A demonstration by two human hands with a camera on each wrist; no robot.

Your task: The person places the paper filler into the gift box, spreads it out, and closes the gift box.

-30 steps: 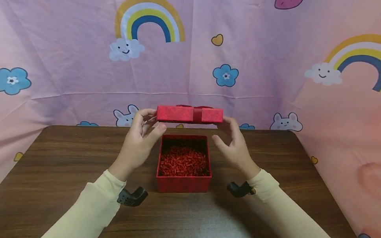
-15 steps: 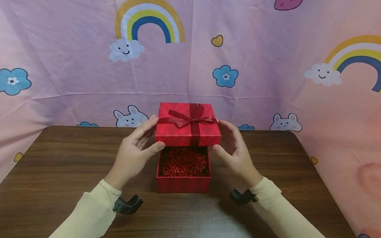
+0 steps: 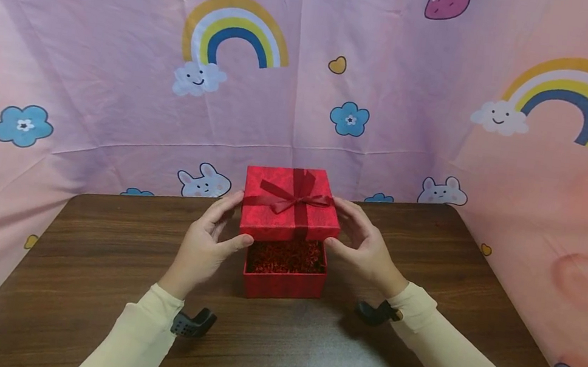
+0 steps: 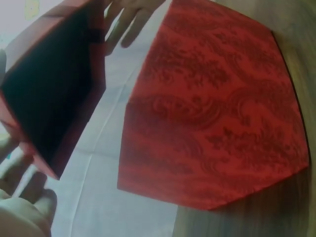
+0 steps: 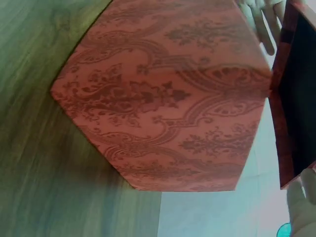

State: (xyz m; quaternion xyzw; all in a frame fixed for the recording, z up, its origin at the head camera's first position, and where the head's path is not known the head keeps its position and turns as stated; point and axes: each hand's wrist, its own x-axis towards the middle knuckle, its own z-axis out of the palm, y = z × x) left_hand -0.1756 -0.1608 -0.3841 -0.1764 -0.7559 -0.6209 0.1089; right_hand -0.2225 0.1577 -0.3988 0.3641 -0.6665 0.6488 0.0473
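Note:
A red patterned gift box lid [image 3: 273, 221] with a dark red ribbon bow [image 3: 292, 201] is held above the open box base [image 3: 284, 286]. My left hand [image 3: 203, 252] grips the lid's left side, thumb near its front corner. On the opposite side, my right hand [image 3: 368, 251] holds it the same way. Red shredded paper [image 3: 285, 258] shows in the base through the gap at the front. Both wrist views show the lid's dark hollow underside [image 4: 54, 89], apart from the base's outer wall [image 5: 163, 103]; the lid covers the base's rear from the head view.
The base stands on a dark wood-grain table [image 3: 114, 259]. Behind and to the sides hangs a pink and lilac cloth [image 3: 398, 55] printed with rainbows, flowers and rabbits. Each wrist carries a small black device [image 3: 194, 322].
Both hands have lowered the lid towards the base. It has turned from showing its front edge to showing its top with the bow. The base has stayed in place.

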